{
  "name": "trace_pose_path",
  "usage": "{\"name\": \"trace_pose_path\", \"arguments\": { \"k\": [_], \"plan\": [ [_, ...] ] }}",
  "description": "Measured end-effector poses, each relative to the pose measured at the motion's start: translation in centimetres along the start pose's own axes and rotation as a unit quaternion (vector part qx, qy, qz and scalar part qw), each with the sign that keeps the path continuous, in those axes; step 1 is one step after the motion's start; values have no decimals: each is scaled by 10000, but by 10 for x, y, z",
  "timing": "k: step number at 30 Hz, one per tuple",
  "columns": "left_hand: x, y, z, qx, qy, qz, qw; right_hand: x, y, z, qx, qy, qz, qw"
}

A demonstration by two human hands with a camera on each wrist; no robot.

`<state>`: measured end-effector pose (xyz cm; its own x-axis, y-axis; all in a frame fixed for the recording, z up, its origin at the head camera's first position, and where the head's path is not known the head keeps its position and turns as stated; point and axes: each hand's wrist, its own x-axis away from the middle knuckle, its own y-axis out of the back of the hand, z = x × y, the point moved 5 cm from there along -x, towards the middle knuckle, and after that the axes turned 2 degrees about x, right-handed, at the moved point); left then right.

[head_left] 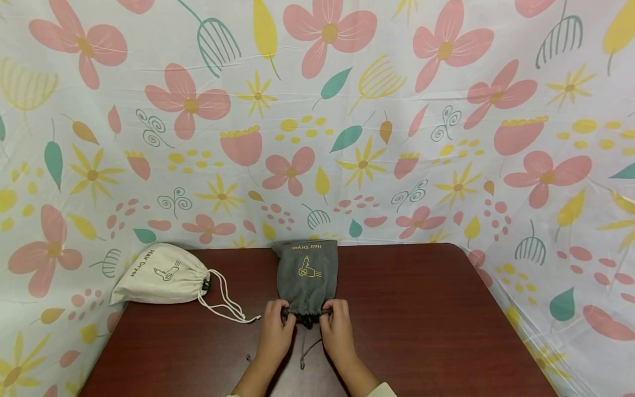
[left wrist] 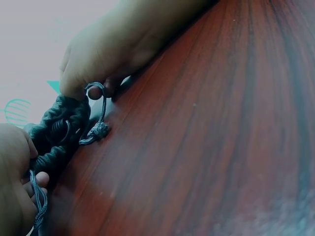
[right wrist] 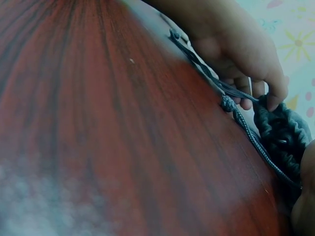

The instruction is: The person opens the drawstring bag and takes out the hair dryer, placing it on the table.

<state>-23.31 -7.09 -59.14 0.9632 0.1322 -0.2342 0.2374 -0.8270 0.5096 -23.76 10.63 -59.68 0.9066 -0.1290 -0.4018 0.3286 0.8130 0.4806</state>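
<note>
A dark grey drawstring bag lies on the table, with "Hair Dryer" lettering and a yellow dryer picture facing up. My left hand pinches one side of its gathered mouth, and my right hand pinches the other side. In the left wrist view the ruched mouth is partly open between the two hands. Something dark shows inside the opening; its kind cannot be made out. Knotted grey cords hang from both sides of the mouth.
At the left of the reddish-brown table lies a cream drawstring bag, also lettered "Hair Dryer". Its white cords trail toward my left hand. A flower-printed cloth hangs behind the table and along its sides.
</note>
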Motion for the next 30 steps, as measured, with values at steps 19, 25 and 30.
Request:
{"name": "trace_pose_path", "arguments": {
  "k": [19, 25, 30],
  "plan": [
    [-1, 8, 2, 79, -105, -264, 9996, 1, 1, -3, -100, -138, -80, 9998],
    [-2, 10, 6, 168, 31, -184, 9997, 0, 3, -2, -182, -50, -292, 9994],
    [-2, 12, 7, 166, 143, -64, 9997, 0, 4, -3, -218, -149, -252, 9993]
  ]
}}
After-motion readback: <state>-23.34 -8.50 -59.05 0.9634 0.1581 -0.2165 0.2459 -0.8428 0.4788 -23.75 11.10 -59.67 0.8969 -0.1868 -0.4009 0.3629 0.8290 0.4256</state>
